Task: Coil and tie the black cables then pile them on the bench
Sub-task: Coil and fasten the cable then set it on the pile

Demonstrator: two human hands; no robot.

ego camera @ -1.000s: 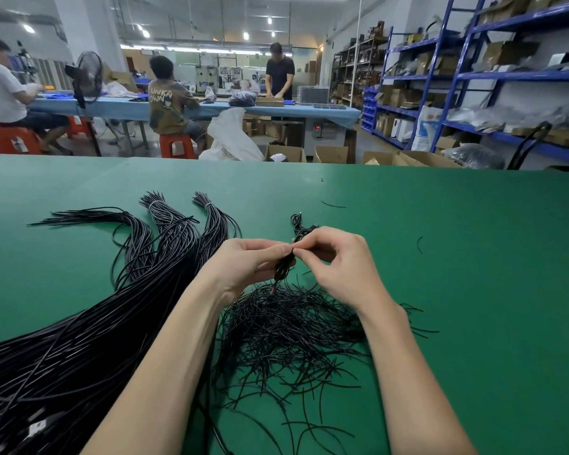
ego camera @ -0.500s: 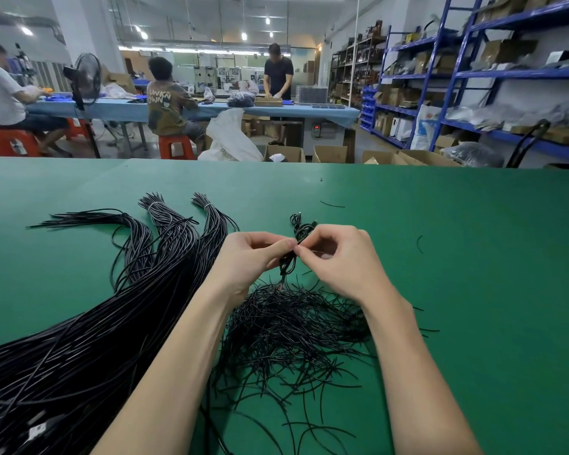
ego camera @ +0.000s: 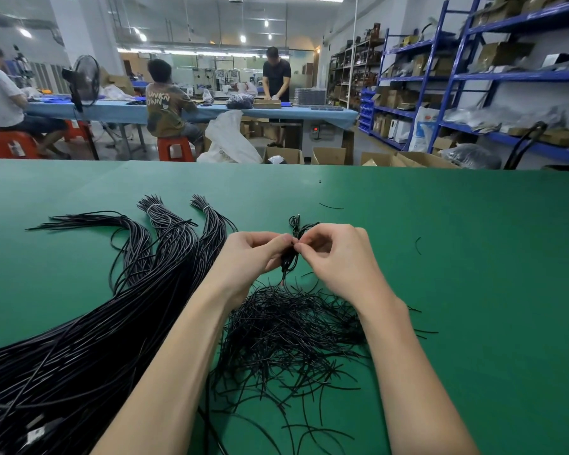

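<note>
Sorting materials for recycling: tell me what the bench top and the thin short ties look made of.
Bench top: matte green mat, probably rubber or vinyl; flat, no glare.
Thin short ties: black, faintly glossy, holding kinks, likely plastic-coated wire, though unconfirmed.

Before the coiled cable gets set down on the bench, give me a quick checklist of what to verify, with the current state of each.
1. Left hand has hold of the coiled cable: ok, fingers pinch it.
2. Right hand has hold of it too: ok, fingertips pinch at the same spot.
3. Tie fully closed around the coil: cannot tell, fingers hide it.
4. Coil lifted free of the loose tie pile: cannot tell, its lower tail hangs right at the pile's top.
5. Bare green bench to set it on: ok, open surface to the right.
6. Long cable bundles out of the way: ok, they lie to the left, apart from both hands.
</note>
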